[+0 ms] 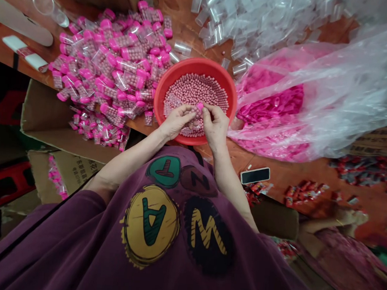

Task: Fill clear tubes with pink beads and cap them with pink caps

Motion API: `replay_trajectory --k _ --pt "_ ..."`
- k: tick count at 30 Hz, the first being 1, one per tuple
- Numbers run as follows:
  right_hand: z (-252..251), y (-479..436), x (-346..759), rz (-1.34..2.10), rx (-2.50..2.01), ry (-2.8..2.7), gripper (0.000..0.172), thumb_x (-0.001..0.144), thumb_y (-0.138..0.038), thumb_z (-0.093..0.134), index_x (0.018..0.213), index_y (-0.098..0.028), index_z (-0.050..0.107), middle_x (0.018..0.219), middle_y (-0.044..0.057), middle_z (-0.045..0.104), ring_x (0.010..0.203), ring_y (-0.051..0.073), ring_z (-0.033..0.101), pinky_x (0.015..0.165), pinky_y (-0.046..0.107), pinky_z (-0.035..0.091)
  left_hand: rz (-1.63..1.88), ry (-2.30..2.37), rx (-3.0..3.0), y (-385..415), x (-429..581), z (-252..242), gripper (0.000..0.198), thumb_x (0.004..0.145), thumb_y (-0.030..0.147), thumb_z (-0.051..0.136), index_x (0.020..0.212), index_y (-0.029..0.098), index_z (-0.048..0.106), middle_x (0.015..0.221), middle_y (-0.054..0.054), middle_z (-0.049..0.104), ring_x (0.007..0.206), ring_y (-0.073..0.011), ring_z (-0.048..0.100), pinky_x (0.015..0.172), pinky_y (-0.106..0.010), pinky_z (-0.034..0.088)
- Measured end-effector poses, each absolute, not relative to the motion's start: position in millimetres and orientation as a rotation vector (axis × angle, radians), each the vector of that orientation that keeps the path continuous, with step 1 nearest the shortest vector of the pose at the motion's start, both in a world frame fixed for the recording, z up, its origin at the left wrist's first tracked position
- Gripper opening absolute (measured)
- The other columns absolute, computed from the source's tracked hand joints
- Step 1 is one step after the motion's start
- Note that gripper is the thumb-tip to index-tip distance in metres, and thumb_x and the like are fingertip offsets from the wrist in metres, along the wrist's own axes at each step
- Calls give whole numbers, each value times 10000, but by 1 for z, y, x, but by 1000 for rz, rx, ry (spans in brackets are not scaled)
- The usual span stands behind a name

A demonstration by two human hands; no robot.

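Note:
Over a red bowl (234, 92) of small pink beads (201, 85), both hands meet at one small bottle. My left hand (177, 121) is closed in a pinch on its clear body, which the fingers mostly hide. On the bottle's end sits a bright pink cap (199, 106), pinched by my right hand (215, 126). Whether the cap is fully seated cannot be made out. Left of the bowl lies a big heap of bead-filled bottles with pink caps (119, 67). On the right, a clear plastic bag (339, 85) holds loose pink caps (277, 102).
Clear bottles without caps (250, 20) are piled at the back. A cardboard box (45, 115) of filled bottles stands at the table's left edge. A phone (254, 175) and red packets (305, 192) lie to the right, near another person's arm (328, 222).

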State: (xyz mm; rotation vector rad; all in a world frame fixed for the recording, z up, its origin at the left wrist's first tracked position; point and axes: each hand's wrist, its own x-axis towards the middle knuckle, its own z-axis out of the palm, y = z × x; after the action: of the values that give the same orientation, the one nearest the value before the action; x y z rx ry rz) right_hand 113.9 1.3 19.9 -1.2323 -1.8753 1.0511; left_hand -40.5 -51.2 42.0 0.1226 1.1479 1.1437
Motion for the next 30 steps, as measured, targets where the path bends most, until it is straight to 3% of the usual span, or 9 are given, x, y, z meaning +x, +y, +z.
replay_trajectory --k 9,16,21,30 --pt "42 3 115 1003 -1107 -2178 385 1160 -464 460 1305 -273 761 1245 124 799 1181 297 734 1095 532 629 1170 1282 132 -48 -37 51 161 999 198 806 1021 210 647 817 47 720 600 -45 609 604 -176 494" --pt "39 3 116 1111 -1018 -2204 328 1137 -347 466 1236 -256 765 1140 111 775 1069 276 721 1002 500 650 1141 1225 127 -59 -38 51 184 974 237 836 1062 204 677 811 52 705 625 -45 624 623 -169 509" --pt "30 -6 107 1142 -1052 -2073 330 1134 -379 478 1250 -285 773 1167 99 783 1095 273 725 1016 523 657 1194 1234 178 -64 -39 49 206 962 284 851 1075 220 691 790 59 663 609 -49 581 578 -179 455" --pt "51 4 110 1196 -1072 -1698 440 1091 -576 625 1469 -357 681 1390 78 717 1340 258 692 1201 535 610 1268 1210 510 -24 -60 66 262 947 381 882 1131 243 756 950 2 760 709 -88 655 671 -216 532"
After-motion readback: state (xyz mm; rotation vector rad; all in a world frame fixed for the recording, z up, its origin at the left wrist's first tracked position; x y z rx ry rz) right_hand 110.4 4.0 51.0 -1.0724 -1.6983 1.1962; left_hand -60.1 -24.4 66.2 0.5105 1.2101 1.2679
